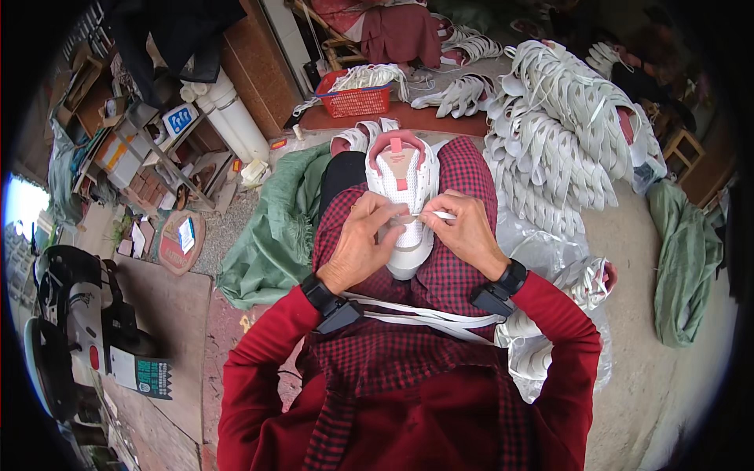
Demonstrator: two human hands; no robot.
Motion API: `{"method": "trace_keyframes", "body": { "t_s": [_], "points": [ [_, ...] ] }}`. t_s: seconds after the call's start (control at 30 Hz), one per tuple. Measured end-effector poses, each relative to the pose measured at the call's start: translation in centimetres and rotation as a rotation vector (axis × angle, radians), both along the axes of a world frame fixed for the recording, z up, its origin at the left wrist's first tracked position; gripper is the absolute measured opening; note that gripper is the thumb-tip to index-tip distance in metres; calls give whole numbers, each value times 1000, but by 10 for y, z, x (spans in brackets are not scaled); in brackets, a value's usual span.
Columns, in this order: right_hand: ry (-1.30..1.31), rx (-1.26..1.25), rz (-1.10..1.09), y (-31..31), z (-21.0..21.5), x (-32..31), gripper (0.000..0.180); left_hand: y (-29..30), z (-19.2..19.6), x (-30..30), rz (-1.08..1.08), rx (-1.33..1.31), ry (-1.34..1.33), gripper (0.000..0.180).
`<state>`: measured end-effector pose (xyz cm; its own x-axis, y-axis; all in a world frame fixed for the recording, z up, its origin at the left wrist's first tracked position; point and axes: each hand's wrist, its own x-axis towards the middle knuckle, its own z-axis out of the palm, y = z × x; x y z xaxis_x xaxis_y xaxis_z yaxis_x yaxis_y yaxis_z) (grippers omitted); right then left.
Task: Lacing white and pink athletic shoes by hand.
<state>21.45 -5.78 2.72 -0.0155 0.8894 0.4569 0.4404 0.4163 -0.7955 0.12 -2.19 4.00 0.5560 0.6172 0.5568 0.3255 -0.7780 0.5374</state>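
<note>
A white mesh sneaker (400,169) with a pink collar lining lies on my lap between my knees, its toe pointing toward me. My right hand (463,228) pinches a white shoelace (444,215) over the front of the shoe. From the other side, my left hand (364,238) meets the lace with its fingertips, which are slightly blurred by motion. Several loose white laces (416,315) stretch across my lap beneath my wrists. Both wrists carry black strapped devices. A second white shoe (363,136) with pink lining is partly hidden behind the sneaker.
Large stacks of white shoes (550,133) stand at the right, with more shoes in clear plastic (585,282) nearer me. A red basket (355,102) holds white laces. Green sacks (275,228) flank me. At left are a scooter (86,314) and a cluttered shelf. Another person (400,35) sits ahead.
</note>
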Motion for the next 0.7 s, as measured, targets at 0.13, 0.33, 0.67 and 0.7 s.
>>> {"method": "trace_keyframes", "body": {
  "t_s": [0.13,0.33,0.67,0.7],
  "points": [
    [0,83,-6,1,-2,0,11,0,-6,2,38,88,26,33],
    [-48,153,3,3,-7,2,11,0,-7,4,36,219,90,36],
    [-61,276,-18,7,-17,3,9,-8,-9,14,73,342,58,39],
    [-37,268,-2,7,-16,-1,9,-8,-10,11,95,306,47,39]
  ]
}}
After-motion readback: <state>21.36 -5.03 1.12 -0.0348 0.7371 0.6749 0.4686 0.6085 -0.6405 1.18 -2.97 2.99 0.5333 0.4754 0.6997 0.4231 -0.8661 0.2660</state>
